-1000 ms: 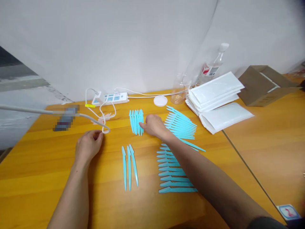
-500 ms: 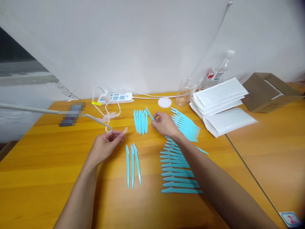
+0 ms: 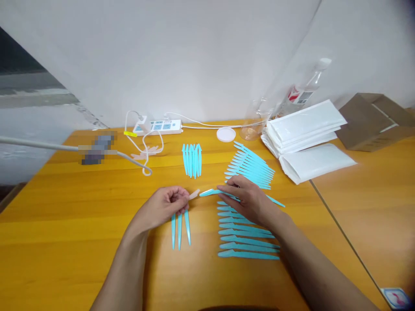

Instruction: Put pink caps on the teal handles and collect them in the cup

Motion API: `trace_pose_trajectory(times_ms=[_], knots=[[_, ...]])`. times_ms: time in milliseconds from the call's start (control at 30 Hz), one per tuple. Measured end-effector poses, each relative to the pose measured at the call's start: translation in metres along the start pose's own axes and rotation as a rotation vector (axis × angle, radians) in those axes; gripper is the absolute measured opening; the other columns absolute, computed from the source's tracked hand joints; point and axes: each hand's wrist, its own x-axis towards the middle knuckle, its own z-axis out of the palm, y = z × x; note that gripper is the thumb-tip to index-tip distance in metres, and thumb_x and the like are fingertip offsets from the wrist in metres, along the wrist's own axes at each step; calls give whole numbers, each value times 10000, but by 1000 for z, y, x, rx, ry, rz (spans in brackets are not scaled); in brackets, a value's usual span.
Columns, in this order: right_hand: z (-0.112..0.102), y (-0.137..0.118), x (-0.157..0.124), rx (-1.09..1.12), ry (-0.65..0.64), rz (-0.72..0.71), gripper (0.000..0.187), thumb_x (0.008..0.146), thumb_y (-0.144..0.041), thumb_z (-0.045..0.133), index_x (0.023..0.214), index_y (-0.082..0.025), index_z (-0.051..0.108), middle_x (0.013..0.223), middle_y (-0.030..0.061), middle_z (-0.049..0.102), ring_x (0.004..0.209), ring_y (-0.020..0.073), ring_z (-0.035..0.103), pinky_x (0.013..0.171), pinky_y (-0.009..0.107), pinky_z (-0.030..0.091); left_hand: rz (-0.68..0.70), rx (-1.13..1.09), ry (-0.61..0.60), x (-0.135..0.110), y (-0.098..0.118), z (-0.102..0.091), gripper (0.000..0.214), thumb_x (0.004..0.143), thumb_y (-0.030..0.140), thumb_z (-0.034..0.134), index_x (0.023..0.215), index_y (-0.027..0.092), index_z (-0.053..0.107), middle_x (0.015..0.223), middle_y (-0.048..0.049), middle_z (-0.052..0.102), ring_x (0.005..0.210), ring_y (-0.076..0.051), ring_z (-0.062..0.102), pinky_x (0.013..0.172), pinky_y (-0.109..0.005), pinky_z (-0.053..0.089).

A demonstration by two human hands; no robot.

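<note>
Head view: nearest, at right, a row of light-blue plastic blade-tipped sticks [image 3: 249, 255] lies on the yellow-brown wooden table [image 3: 81, 224], its handles pointing right, while at left three matching blue sticks [image 3: 180, 233] run near to far, their far ends covered by the left hand [image 3: 173, 205]. Half a second ago those ends showed; since then both hands have come nearer and closer together, and the held stick has swung from pointing far and left to lying crosswise. Beyond, the left hand pinches a small translucent pale strip [image 3: 194, 194] between thumb and fingers, its free end slanting right and slightly far. Facing it, just beside it, is the tip of a slim light-blue plastic stick [image 3: 208, 192], pinched in the right hand [image 3: 248, 198] above the table; its long axis runs left to right, blade tip pointing left. Farther off lie a compact group of blue sticks [image 3: 192, 162] with long axes near to far, a slanted fan of blue sticks [image 3: 254, 166] at right, and a white power strip [image 3: 165, 126] by the wall.
</note>
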Motion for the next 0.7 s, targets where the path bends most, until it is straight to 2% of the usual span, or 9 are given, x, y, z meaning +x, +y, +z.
trace_pose_trajectory(times_ms=[167,267,367,433,500,567,600,633,700], knots=[[-2,-4,1,-33,-14,-10,217,969,-253,552,1113,-169,689,867,83,613,813,183,563,739,309,492,-17,19,-37,1,2,4,252,902,399,573,824,165,619,698,8,601,604,-102,525,579,-219,413],[-1,-9,3,-64,-50,1,220,967,-263,553,1098,-160,696,872,90,612,817,192,568,746,318,503,-13,15,-20,3,7,14,232,899,378,583,817,164,619,687,14,597,602,-99,526,574,-215,410],[2,-20,4,-87,-74,28,233,979,-241,517,1090,-139,694,883,104,622,836,210,577,778,349,512,16,-37,39,7,11,25,254,898,398,595,810,162,624,699,3,621,627,-102,552,608,-218,434],[2,-31,3,-52,-64,66,269,985,-225,493,1161,-108,660,951,129,637,897,226,590,830,371,513,28,-137,121,7,9,24,270,890,426,611,848,162,644,755,-16,660,687,-115,598,670,-230,470],[1,-41,2,51,-89,106,348,983,-250,502,1284,-95,584,1040,142,642,952,227,602,859,366,511,14,-242,239,3,1,11,280,861,443,654,912,168,663,822,-33,692,743,-132,631,717,-246,496],[-3,-48,0,174,-159,140,436,978,-304,522,1373,-119,511,1046,120,656,928,207,620,824,338,516,-19,-275,329,-7,-10,-15,290,828,443,697,934,174,675,831,-35,698,734,-131,626,705,-242,498],[-5,-50,-1,218,-187,164,454,976,-328,526,1386,-136,500,1018,102,667,893,195,628,794,325,514,-44,-252,331,-12,-17,-30,286,822,442,704,917,173,679,808,-31,691,709,-123,610,686,-233,490],[-6,-50,-1,245,-198,192,451,974,-344,528,1379,-147,511,982,87,676,857,186,632,766,314,508,-76,-200,286,-18,-23,-46,284,822,443,704,884,167,684,777,-27,677,680,-114,586,662,-224,476],[-7,-49,-1,262,-182,255,407,970,-358,528,1321,-157,571,913,68,684,804,173,631,731,298,489,-158,-67,107,-25,-32,-72,290,831,449,689,855,160,690,760,-26,654,663,-109,553,639,-219,454]])
